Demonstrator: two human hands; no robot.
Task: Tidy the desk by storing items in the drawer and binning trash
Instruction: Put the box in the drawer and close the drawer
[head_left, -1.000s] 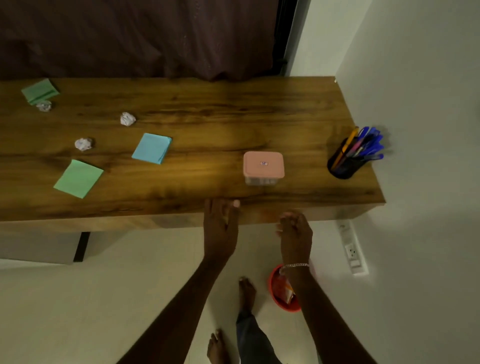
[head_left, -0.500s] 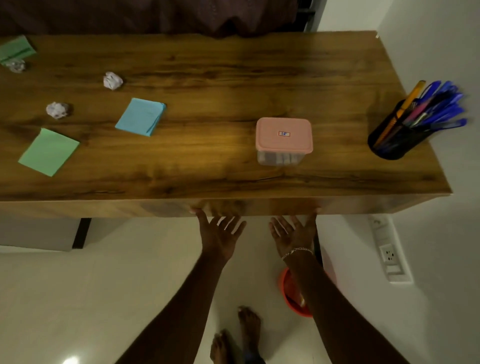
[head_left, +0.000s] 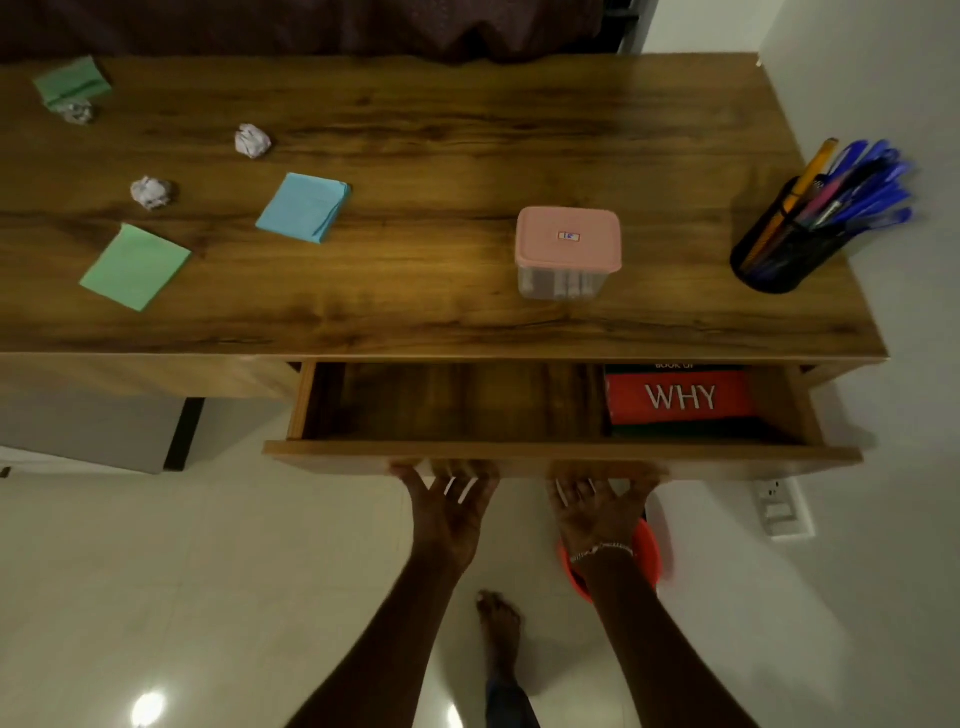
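Hands sit palm-up under the drawer (head_left: 561, 453) front at lower centre of the frame: left hand (head_left: 451, 506) and right hand (head_left: 597, 506), fingers (head_left: 457, 480) spread and curled up against the underside of the front panel, hooking it rather than closed around anything. The drawer stands pulled out partway, with a red book (head_left: 678, 397) lying at its right end and the rest of its floor bare.

To do this step well, I would pull evenly with both hands so the drawer comes straight, and stop short of its end (how far the runners go cannot be seen).

On the table (head_left: 441, 312) wait the things to sort: a pink-lidded box (head_left: 568, 252) right of centre, a blue note pad (head_left: 304, 207), two green pads (head_left: 135, 266) at left, three crumpled paper balls (head_left: 253, 140) at upper left, and a pen holder (head_left: 779, 249) at far right. A red bin (head_left: 649, 556) on the floor shows behind the right wrist.
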